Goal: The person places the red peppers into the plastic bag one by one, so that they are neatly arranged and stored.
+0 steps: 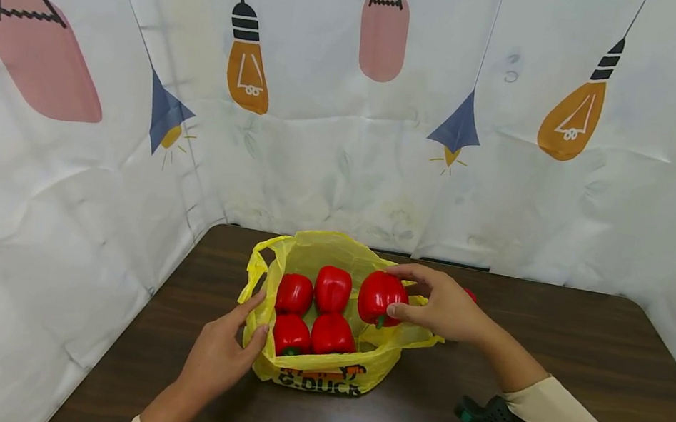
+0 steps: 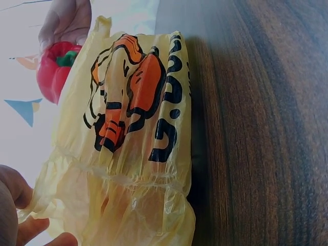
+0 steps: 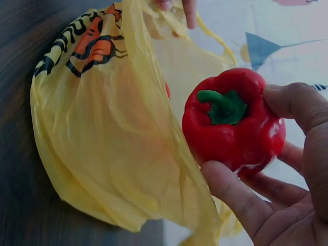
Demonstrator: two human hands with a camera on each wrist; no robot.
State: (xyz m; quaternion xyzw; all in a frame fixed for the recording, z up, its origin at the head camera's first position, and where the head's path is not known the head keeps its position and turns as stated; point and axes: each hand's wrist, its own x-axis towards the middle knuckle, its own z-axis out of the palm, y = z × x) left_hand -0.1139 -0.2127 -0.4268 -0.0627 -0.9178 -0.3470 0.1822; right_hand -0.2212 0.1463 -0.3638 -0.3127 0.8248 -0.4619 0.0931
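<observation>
A yellow plastic bag stands with its mouth wide on the table, its front printed with black letters and an orange figure. Several red bell peppers lie inside it. My right hand holds another red bell pepper between thumb and fingers at the bag's right rim, with its green stem showing in the right wrist view. At the left rim, my left hand holds the bag's edge, its thumb and fingers apart along the plastic. Only some of its fingers appear in the left wrist view.
Behind my right hand, a small bit of a red object shows on the dark wooden table. A white curtain printed with lamps hangs around the table's back and sides. A dark wrist device sits at my right sleeve.
</observation>
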